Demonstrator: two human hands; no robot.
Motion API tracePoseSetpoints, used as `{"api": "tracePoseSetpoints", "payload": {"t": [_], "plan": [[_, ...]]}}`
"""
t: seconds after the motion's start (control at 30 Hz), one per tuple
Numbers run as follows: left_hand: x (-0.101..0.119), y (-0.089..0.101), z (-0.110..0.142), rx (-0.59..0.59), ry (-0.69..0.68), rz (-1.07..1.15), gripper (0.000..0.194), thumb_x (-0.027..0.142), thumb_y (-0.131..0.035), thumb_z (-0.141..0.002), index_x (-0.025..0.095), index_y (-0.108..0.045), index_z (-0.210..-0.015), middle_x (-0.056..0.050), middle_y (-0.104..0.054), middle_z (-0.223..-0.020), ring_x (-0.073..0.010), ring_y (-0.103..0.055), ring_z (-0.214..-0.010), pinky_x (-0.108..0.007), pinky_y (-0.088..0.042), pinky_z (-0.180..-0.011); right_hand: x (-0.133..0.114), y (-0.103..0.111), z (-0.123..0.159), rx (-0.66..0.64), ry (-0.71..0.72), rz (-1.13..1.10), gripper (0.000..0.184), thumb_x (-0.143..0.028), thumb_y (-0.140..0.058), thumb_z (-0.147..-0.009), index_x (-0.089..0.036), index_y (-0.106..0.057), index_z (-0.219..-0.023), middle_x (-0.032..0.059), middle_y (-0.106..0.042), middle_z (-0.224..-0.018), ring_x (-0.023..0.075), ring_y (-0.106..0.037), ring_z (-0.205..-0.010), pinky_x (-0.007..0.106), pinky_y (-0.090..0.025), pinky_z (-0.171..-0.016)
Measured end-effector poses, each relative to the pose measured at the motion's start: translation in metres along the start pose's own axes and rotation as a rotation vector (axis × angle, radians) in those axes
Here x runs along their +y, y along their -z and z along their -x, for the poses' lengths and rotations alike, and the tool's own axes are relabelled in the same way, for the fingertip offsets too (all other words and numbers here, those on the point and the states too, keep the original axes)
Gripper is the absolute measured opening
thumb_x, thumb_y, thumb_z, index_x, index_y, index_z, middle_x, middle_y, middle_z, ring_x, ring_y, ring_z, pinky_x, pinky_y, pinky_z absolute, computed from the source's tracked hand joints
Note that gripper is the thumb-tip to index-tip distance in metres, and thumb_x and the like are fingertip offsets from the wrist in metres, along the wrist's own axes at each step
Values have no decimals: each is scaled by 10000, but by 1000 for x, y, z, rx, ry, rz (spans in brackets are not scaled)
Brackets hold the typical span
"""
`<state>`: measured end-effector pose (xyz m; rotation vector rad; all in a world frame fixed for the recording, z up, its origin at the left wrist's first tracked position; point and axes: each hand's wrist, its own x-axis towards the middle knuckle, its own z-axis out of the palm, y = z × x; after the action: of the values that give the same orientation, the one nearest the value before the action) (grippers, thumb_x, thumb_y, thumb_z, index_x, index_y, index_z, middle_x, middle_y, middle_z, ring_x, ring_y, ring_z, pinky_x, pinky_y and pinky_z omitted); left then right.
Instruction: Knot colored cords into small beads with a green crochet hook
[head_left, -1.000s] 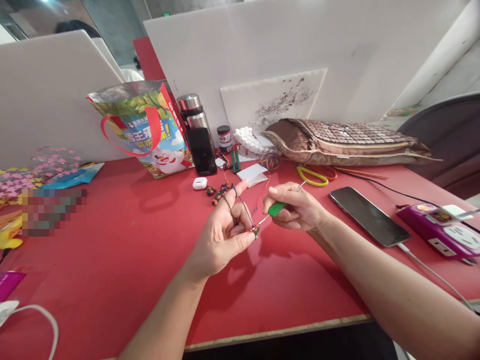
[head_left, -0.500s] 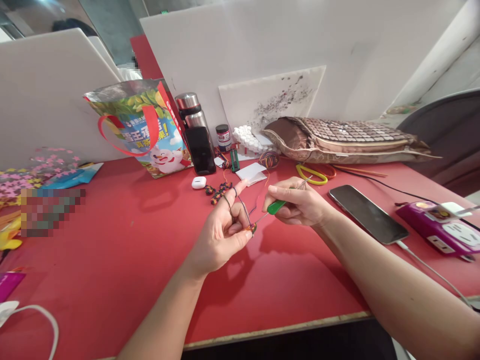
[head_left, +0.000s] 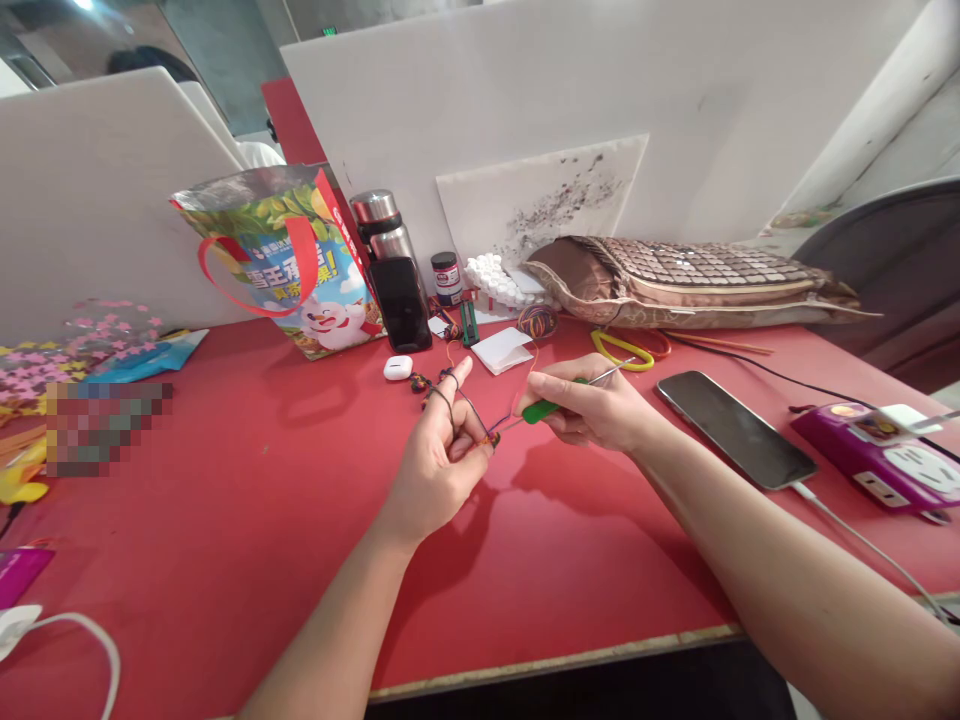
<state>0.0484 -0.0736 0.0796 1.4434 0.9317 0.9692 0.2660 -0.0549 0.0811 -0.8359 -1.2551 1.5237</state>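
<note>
My left hand is raised over the red table, forefinger pointing up with dark multicoloured yarn wound over it. Its thumb and other fingers pinch a small crocheted piece. My right hand grips a crochet hook by its green handle, the metal tip pointing left into that piece. The yarn trails back to a small multicoloured ball near the rear of the table. Short crocheted bits lie just behind my left hand.
A black phone on a cable lies to the right, beside a purple power strip. Yellow scissors, a white earbud case, a flask, a printed gift bag and a brown cushion stand behind. Star-shaped craft pieces lie at the left.
Both hands have shifted slightly up and away from me. The hook has moved left, closer into the crocheted piece, and the left forefinger has tilted more upright.
</note>
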Motion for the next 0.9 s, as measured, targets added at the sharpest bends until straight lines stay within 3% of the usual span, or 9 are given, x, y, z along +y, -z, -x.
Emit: {"api": "tracePoseSetpoints", "payload": {"t": [0.17,0.3,0.43,0.57,0.63,0.73,0.9], "plan": [[-3,2,-8,129,86,170,991,166,-828,-779,139,-386,-1665,59,-599,-728,-104,-466,-647,-230,-379,-617,6,-7,4,54,166,171,494,-601,-781,-920,-135,-776,-757,-54,-468,-466,68,-358,-385,237,-326,-378],[-2,7,-14,172,183,454,1027,101,-915,-621,114,-512,-1565,59,-647,-720,-89,-538,-608,-187,-417,-547,17,-16,5,-5,324,250,432,-535,-678,-1032,-146,-777,-872,-34,-532,-562,96,-467,-455,241,-421,-434],[-2,10,-16,254,223,672,903,-16,-864,-625,172,-615,-1473,63,-675,-737,-87,-636,-621,-166,-503,-563,31,-27,7,-22,666,609,243,-343,-622,-1104,-147,-747,-1174,56,-702,-852,142,-651,-689,271,-568,-644],[-4,7,-17,310,278,770,863,-39,-822,-669,185,-614,-1477,75,-660,-720,-69,-609,-559,-159,-497,-540,46,-36,6,27,903,946,270,-210,-487,-1146,-141,-608,-1377,99,-697,-963,179,-669,-770,305,-594,-711],[-5,5,-17,336,261,743,881,-21,-846,-658,176,-604,-1482,79,-644,-716,-63,-571,-548,-155,-455,-514,54,-39,5,73,953,1088,287,-180,-467,-1141,-137,-565,-1407,95,-683,-940,198,-655,-749,320,-585,-682],[-6,3,-17,360,115,557,904,46,-876,-672,192,-582,-1514,74,-630,-710,-82,-545,-599,-174,-429,-543,60,-43,5,126,971,1227,321,-149,-464,-1121,-135,-528,-1436,86,-669,-904,227,-641,-730,341,-562,-639],[-9,3,-16,351,-84,248,863,151,-824,-766,215,-538,-1578,61,-597,-713,-108,-481,-657,-233,-418,-654,58,-46,9,144,937,1229,322,-129,-466,-1110,-136,-521,-1427,93,-677,-906,226,-635,-708,330,-525,-606]]}}
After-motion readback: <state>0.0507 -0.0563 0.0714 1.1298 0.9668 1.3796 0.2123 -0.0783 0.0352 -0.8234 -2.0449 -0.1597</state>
